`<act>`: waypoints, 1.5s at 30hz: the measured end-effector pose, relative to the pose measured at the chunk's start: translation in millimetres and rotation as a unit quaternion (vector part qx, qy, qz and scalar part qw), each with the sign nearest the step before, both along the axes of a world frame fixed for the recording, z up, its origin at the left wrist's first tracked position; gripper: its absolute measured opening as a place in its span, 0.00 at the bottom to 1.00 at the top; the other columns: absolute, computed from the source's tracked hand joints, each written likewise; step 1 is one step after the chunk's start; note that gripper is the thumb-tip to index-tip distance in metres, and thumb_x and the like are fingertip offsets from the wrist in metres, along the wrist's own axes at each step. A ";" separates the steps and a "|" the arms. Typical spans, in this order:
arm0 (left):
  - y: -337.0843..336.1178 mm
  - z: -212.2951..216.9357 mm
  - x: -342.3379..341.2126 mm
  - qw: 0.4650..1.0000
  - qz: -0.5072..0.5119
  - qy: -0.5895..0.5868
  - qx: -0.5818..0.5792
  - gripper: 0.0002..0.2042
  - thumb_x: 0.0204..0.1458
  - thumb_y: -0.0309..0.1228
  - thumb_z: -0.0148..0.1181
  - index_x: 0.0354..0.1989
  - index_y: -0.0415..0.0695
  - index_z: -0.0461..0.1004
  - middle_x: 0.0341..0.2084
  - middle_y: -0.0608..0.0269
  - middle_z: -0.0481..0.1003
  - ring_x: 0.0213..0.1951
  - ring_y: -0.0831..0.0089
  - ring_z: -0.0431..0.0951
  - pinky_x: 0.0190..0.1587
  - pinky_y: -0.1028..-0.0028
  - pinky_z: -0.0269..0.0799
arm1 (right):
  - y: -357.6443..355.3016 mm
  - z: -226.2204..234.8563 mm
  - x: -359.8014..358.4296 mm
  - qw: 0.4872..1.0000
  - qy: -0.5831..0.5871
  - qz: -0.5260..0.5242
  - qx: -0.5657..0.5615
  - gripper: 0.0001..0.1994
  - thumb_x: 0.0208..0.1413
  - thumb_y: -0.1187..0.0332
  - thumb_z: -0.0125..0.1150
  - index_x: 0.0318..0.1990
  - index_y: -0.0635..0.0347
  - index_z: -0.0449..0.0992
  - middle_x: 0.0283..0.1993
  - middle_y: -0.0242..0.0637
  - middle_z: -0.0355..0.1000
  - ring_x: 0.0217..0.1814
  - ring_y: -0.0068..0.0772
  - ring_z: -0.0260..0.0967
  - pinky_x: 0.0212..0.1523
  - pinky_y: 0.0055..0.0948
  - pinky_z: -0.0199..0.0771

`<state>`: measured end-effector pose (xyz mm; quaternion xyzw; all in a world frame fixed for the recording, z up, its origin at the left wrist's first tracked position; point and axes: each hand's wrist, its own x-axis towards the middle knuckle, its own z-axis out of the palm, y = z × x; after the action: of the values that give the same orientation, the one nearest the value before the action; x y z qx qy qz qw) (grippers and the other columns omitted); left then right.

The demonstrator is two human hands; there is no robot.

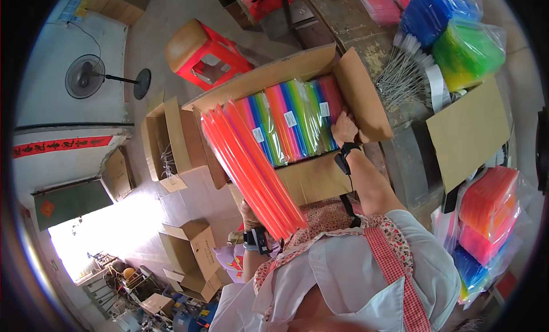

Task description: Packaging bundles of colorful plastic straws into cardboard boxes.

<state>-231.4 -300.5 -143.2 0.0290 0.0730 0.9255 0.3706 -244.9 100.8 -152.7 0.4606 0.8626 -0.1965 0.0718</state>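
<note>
My left hand [250, 215] grips the near end of a long clear bag of orange-red straws [246, 160], which slants up and left over the edge of an open cardboard box [309, 178]. Only part of that hand shows behind the bag. Inside the box lie packs of rainbow-coloured straws [291, 123] side by side. My right hand [345, 128] rests on the right end of those packs, fingers curled on the packs by the box's right flap. Both wrists wear black bands.
A red stool [203, 49] stands behind the box. On the right lie bags of blue, green and pink straws [457, 35], a bundle of grey wires [403, 75], a brown carton [469, 132], more coloured packs [486, 212]. Open cartons [189, 252] sit on the floor left, near a fan [84, 76].
</note>
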 end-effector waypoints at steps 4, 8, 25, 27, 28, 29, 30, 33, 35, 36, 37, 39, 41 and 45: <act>43.2 99.2 -11.8 0.980 0.005 -0.011 -0.197 0.26 0.41 0.45 0.64 0.45 0.39 0.70 0.40 0.55 0.75 0.40 0.61 0.76 0.43 0.61 0.75 | 12.6 50.4 1.8 0.997 0.051 0.018 -0.046 0.17 0.46 0.59 0.59 0.38 0.63 0.68 0.38 0.48 0.70 0.41 0.50 0.69 0.42 0.44 0.70; 64.8 137.9 -18.9 0.947 0.024 0.001 -0.320 0.25 0.40 0.42 0.64 0.45 0.39 0.70 0.39 0.57 0.75 0.39 0.62 0.76 0.43 0.63 0.74 | 23.9 108.8 43.2 0.958 0.277 -0.038 -0.068 0.11 0.51 0.66 0.57 0.37 0.64 0.70 0.35 0.42 0.71 0.36 0.33 0.70 0.35 0.34 0.70; 108.9 194.4 -2.7 0.884 -0.028 0.127 -0.449 0.30 0.35 0.30 0.62 0.52 0.37 0.64 0.41 0.57 0.73 0.41 0.62 0.75 0.45 0.66 0.72 | -77.1 239.0 92.0 0.804 0.399 0.085 -0.432 0.16 0.60 0.67 0.48 0.51 0.67 0.65 0.39 0.45 0.72 0.41 0.31 0.70 0.41 0.29 0.68; 100.5 194.5 5.0 0.881 -0.025 0.123 -0.456 0.29 0.36 0.30 0.62 0.51 0.37 0.64 0.41 0.56 0.73 0.41 0.62 0.75 0.45 0.67 0.72 | -79.0 243.4 92.8 0.766 0.398 0.119 -0.491 0.17 0.60 0.65 0.46 0.52 0.69 0.64 0.39 0.50 0.71 0.43 0.37 0.70 0.43 0.32 0.67; 96.0 193.0 8.6 0.880 -0.020 0.115 -0.460 0.29 0.36 0.29 0.61 0.51 0.37 0.64 0.41 0.56 0.73 0.41 0.62 0.75 0.45 0.67 0.72 | -81.7 241.7 95.3 0.762 0.401 0.119 -0.494 0.17 0.60 0.65 0.46 0.52 0.69 0.64 0.39 0.50 0.71 0.43 0.37 0.70 0.43 0.32 0.67; 93.5 193.9 11.9 0.880 -0.014 0.105 -0.463 0.28 0.37 0.29 0.61 0.51 0.37 0.64 0.41 0.56 0.73 0.41 0.61 0.75 0.45 0.67 0.72 | -86.1 236.5 97.7 0.772 0.400 0.115 -0.480 0.18 0.61 0.65 0.46 0.52 0.69 0.63 0.40 0.51 0.71 0.44 0.38 0.70 0.45 0.33 0.67; 95.0 198.4 14.6 0.878 -0.005 0.108 -0.467 0.28 0.37 0.29 0.61 0.51 0.37 0.64 0.41 0.56 0.73 0.41 0.61 0.75 0.45 0.67 0.72 | -91.3 229.8 97.2 0.781 0.398 0.116 -0.467 0.18 0.61 0.64 0.45 0.53 0.70 0.62 0.41 0.52 0.71 0.45 0.40 0.69 0.46 0.33 0.66; 108.4 211.9 16.7 0.820 -0.043 0.130 -0.556 0.28 0.38 0.27 0.61 0.52 0.37 0.63 0.42 0.57 0.73 0.44 0.63 0.74 0.48 0.69 0.69 | -93.3 213.0 96.3 0.786 0.404 0.116 -0.453 0.20 0.60 0.63 0.46 0.54 0.70 0.61 0.44 0.54 0.70 0.48 0.43 0.67 0.50 0.33 0.64; 83.0 202.5 -8.4 0.764 -0.090 0.265 -0.581 0.29 0.38 0.26 0.62 0.53 0.38 0.63 0.43 0.57 0.72 0.46 0.65 0.73 0.50 0.69 0.68 | -80.9 203.0 101.5 0.789 0.413 0.095 -0.445 0.22 0.58 0.63 0.50 0.55 0.70 0.60 0.47 0.54 0.68 0.52 0.44 0.65 0.53 0.33 0.62; 71.9 199.5 -15.2 0.688 -0.139 0.390 -0.597 0.30 0.37 0.24 0.63 0.54 0.38 0.62 0.44 0.57 0.71 0.48 0.66 0.71 0.51 0.70 0.66 | -67.3 210.3 103.1 0.824 0.435 0.112 -0.346 0.25 0.55 0.62 0.54 0.56 0.68 0.60 0.50 0.53 0.66 0.54 0.45 0.63 0.55 0.33 0.61; 92.5 214.1 -27.3 0.744 -0.189 0.330 -0.550 0.32 0.36 0.24 0.64 0.55 0.38 0.61 0.46 0.57 0.71 0.49 0.67 0.70 0.52 0.70 0.65 | -50.1 224.8 104.3 0.850 0.452 0.127 -0.238 0.29 0.51 0.61 0.59 0.57 0.66 0.59 0.52 0.52 0.64 0.56 0.45 0.62 0.57 0.33 0.59; 129.5 242.0 -55.8 0.795 -0.224 0.262 -0.499 0.34 0.34 0.23 0.66 0.56 0.38 0.60 0.47 0.56 0.70 0.51 0.68 0.69 0.54 0.70 0.63 | -22.5 267.7 108.0 0.853 0.451 0.234 -0.121 0.33 0.46 0.60 0.62 0.58 0.63 0.59 0.54 0.50 0.63 0.58 0.46 0.60 0.57 0.35 0.60; 143.6 258.2 -73.1 0.563 -0.277 0.589 -0.509 0.37 0.30 0.25 0.67 0.55 0.37 0.58 0.47 0.53 0.70 0.50 0.62 0.70 0.53 0.68 0.63 | -21.0 282.4 107.8 0.835 0.442 0.327 -0.001 0.37 0.40 0.58 0.66 0.58 0.61 0.59 0.55 0.49 0.62 0.59 0.47 0.59 0.57 0.36 0.60; 210.9 280.5 -73.2 0.262 -0.479 0.741 -0.391 0.39 0.29 0.28 0.68 0.55 0.38 0.58 0.44 0.50 0.70 0.48 0.56 0.69 0.50 0.64 0.64 | -33.2 267.8 108.1 0.817 0.248 0.521 -0.015 0.41 0.34 0.56 0.69 0.59 0.59 0.58 0.52 0.48 0.65 0.55 0.50 0.62 0.54 0.40 0.63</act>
<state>-304.7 -89.6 137.3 0.5830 0.6419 0.0150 0.4978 -136.8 67.5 115.2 -0.1230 0.9593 -0.2499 -0.0457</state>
